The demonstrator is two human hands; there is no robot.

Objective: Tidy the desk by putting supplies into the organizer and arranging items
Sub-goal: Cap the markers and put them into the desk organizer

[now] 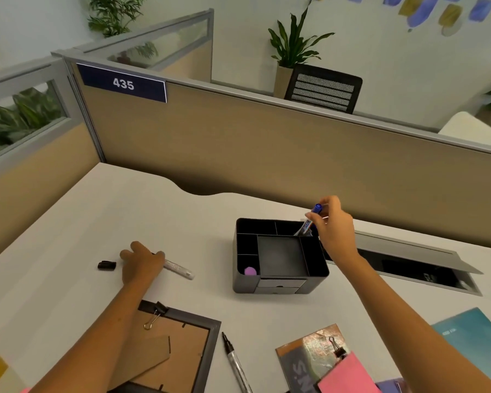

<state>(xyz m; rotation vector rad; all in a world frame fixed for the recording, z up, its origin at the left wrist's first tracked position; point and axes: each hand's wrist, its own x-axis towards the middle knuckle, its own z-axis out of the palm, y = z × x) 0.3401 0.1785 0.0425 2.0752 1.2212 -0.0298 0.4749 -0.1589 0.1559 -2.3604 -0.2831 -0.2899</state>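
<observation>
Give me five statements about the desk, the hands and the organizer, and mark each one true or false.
1. The right hand holds a blue-capped marker over a back compartment of the organizer. True.
2. The left hand rests on a stapler. False: it is on a marker lying on the desk.
3. A purple eraser sits in the organizer's front-left compartment. True.
4. The loose black cap lies inside the organizer. False: it lies on the desk, left of the left hand.
5. The organizer's large middle compartment is full of pens. False: it looks empty.
</observation>
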